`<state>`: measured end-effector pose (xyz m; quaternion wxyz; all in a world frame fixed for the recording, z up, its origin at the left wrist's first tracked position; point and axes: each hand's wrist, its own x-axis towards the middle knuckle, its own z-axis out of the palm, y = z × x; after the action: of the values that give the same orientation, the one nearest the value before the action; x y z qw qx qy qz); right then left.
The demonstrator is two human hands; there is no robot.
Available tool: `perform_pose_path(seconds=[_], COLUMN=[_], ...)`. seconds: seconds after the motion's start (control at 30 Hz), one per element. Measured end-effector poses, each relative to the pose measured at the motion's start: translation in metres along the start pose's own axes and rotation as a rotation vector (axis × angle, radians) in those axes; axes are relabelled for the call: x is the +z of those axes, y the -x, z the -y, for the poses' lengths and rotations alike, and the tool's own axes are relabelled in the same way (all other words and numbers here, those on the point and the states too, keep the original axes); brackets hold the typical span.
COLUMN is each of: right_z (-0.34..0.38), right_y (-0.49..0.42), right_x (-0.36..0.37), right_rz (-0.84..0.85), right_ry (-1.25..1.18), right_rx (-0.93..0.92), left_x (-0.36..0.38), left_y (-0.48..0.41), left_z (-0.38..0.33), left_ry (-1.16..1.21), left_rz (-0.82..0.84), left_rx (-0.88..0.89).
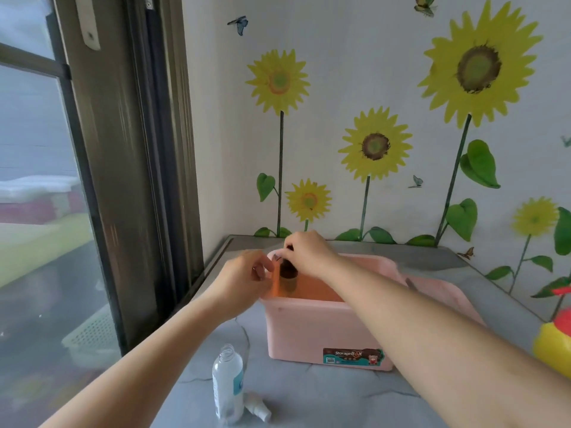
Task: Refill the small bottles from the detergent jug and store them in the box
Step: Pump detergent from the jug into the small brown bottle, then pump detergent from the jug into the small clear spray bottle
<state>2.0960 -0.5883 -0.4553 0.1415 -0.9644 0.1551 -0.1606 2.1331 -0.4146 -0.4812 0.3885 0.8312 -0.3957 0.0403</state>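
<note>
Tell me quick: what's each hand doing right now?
Left hand: fingers curled at the pink box corner; grip cannot be told.
Right hand: fingers pinch the top of the dark bottle.

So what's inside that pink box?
A dark bottle in the far left corner, its top gripped by the right hand. The near wall of the pink box and the right forearm hide the rest.
</note>
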Motion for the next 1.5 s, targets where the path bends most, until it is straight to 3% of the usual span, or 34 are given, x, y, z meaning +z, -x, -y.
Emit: perform_pose_path(seconds=[0.23, 0.47, 0.83, 0.97, 1.17, 1.27, 1.5], right_z=[0.003, 0.014, 0.037, 0.02, -0.02, -0.027, -0.027], right_y=[0.004, 0.049, 0.171, 0.217, 0.257, 0.264, 0.27], right_x=[0.01, -0.033, -0.035, 0.004, 0.071, 0.082, 0.086], right_rz=[0.035, -0.171, -0.246, -0.175, -0.028, -0.118, -0.135], right_ry=[-0.104, -0.084, -0.261, -0.356, -0.452, -0.599, -0.68], right_rx=[0.083, 0.046, 0.001, 0.004, 0.211, 0.313, 0.312], left_x=[0.002, -0.015, -0.028, -0.016, 0.002, 0.012, 0.026], left_y=[-0.002, 0.014, 0.096, 0.134, 0.17, 0.174, 0.174], left_z=[0.004, -0.011, -0.046, -0.019, 0.023, 0.031, 0.026], left_ry=[-0.025, -0.065, 0.118, 0.172, 0.29, 0.35, 0.322], left_rz=[-0.006, -0.073, -0.271, -0.287, -0.2, -0.182, -0.202], left_rx=[0.013, 0.055, 0.112, 0.045, -0.115, -0.175, -0.244])
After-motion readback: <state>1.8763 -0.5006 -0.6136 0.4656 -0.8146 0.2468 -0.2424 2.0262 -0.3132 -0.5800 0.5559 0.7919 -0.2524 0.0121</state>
